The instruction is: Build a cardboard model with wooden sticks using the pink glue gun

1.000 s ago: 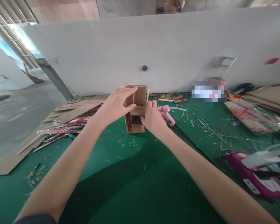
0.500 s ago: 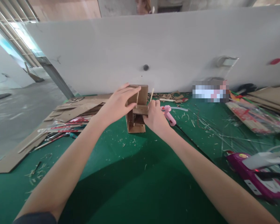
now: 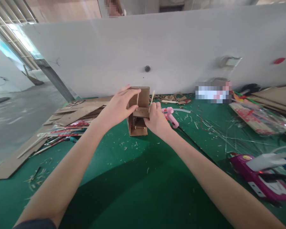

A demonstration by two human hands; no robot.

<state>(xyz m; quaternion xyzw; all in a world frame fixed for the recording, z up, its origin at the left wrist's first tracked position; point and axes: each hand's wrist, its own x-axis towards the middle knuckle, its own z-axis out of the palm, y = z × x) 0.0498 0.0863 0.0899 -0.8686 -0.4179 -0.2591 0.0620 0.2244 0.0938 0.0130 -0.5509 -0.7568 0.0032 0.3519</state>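
Observation:
A small open-fronted cardboard structure [image 3: 142,95] with a shelf across its middle stands on the green table against the white panel. My left hand [image 3: 118,106] grips it from the left, index finger and thumb spread along its upper part. Between those fingertips runs a thin upright stick [image 3: 137,99]; whether they pinch it I cannot tell. On the right side, my right hand [image 3: 158,120] is closed beside the shelf, with a pale wooden stick [image 3: 153,95] poking up out of its fingers. A pink glue gun [image 3: 173,117] lies just right of that hand.
Cardboard sheets [image 3: 85,109] and tools in wrappers lie at left. A purple power strip [image 3: 255,175] with plugs sits at right, near clear rods and a bagged bundle of sticks [image 3: 257,117]. Cardboard scraps [image 3: 175,98] line the panel. Part of a person shows beyond the panel.
The whole view has shifted slightly, so things sit a little further left. Both hands keep the same hold at the cardboard structure. Beyond the panel, the person has moved left.

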